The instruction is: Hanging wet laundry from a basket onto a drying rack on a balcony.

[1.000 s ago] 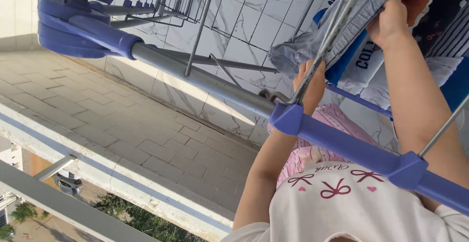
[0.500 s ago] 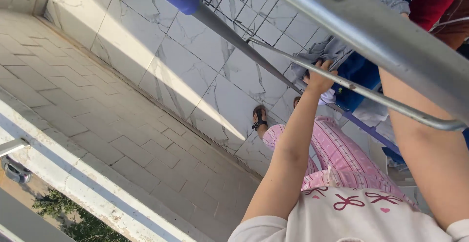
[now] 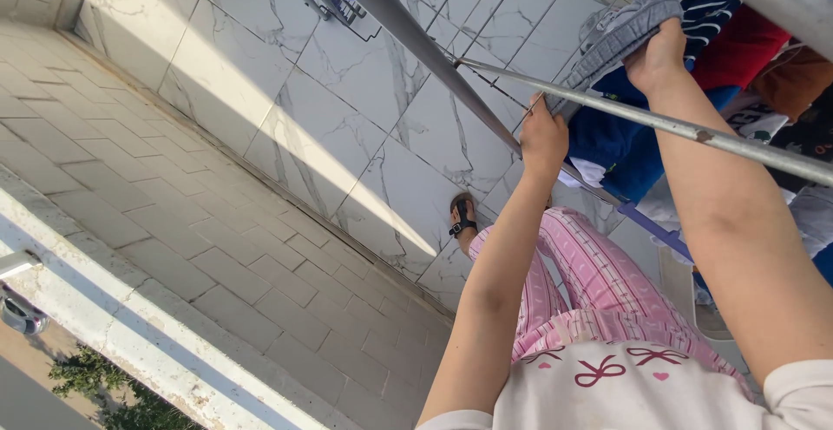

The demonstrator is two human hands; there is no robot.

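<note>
At left lie the tiled balcony floor [image 3: 217, 248] and marble wall [image 3: 364, 91]. The left hand [image 3: 542, 139] reaches up, fingers closed on the lower edge of the grey garment [image 3: 620, 35]. The garment drapes over a metal rod [image 3: 659, 122] of the drying rack, its long axis running up and right. The right hand [image 3: 657, 55] grips its upper end, equally close.
</note>
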